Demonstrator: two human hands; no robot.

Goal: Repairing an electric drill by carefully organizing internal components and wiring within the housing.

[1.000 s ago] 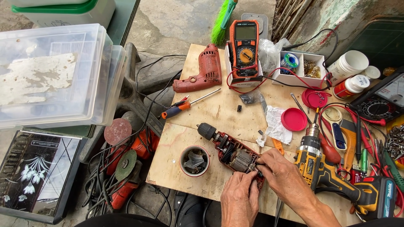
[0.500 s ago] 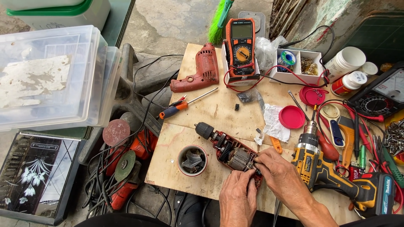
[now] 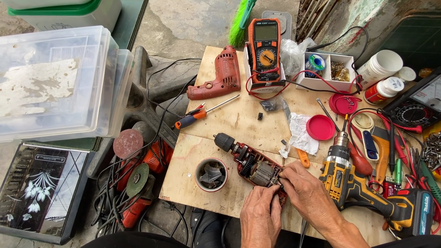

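Both hands are down on the opened drill (image 3: 250, 160), which lies on the plywood board (image 3: 220, 121) with half its shell off and the motor showing. Its long axis runs on a diagonal: black chuck up at ten o'clock, handle end down at four o'clock, right under the fingers. So the drill's body stretches away from both hands toward ten o'clock, and the work is all at the near end.

The left hand (image 3: 261, 216) comes in from six o'clock, fingers curled together and pressed on the red shell at the rear of the motor. The right hand (image 3: 305, 190) comes in from four o'clock, its fingertips pinched close on something small at the armature's tail; what exactly sits between them is too small to tell. The right hand lies a touch nearer the motor, the left just below it, the two touching or nearly so.

At nine o'clock from the hands stands a small round cup (image 3: 211, 174) of parts, near the drill's middle. At three o'clock lies a yellow cordless drill (image 3: 353, 183), just beside the right wrist. Up at twelve o'clock, well apart, sit the loose red shell half (image 3: 218, 76) and an orange multimeter (image 3: 265, 48).
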